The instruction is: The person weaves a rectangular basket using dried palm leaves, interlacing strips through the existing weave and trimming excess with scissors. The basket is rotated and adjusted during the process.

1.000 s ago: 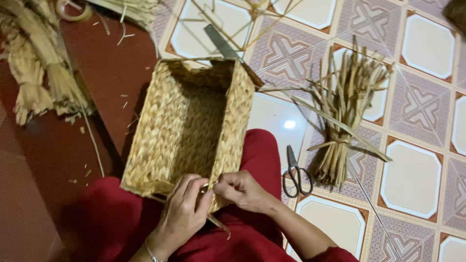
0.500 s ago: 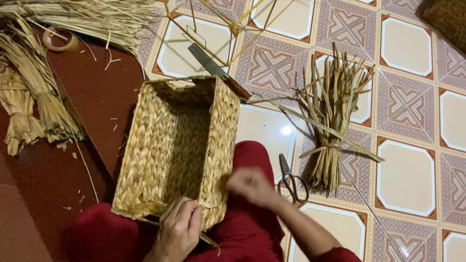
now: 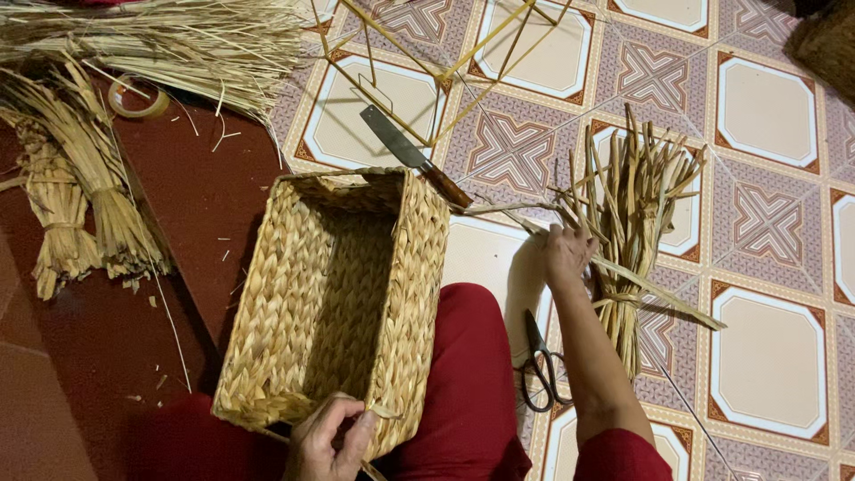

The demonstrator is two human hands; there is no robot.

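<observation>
A rectangular woven straw basket [image 3: 303, 294] rests on my red-clad lap and the floor, open side up. My left hand [image 3: 331, 438] pinches the weave at its near rim. To the right, my right hand [image 3: 565, 252] reaches out over the tiled floor and touches a tied bundle of dried reed stalks [image 3: 634, 223]; its fingers rest on the bundle's left stalks, and whether they grip one I cannot tell. Black-handled scissors [image 3: 537, 363] lie on the floor just below my right forearm.
A knife [image 3: 410, 153] lies beyond the basket's far right corner, beside a thin yellow stick frame [image 3: 427, 53]. Loose straw [image 3: 169, 40] and tied straw bundles [image 3: 76, 196] lie at the left on the dark red floor, with a tape roll [image 3: 138, 96].
My right hand left the basket's near rim and moved right and away to the reed bundle. My left hand stayed at the rim. The view has shifted so things sit lower in it.
</observation>
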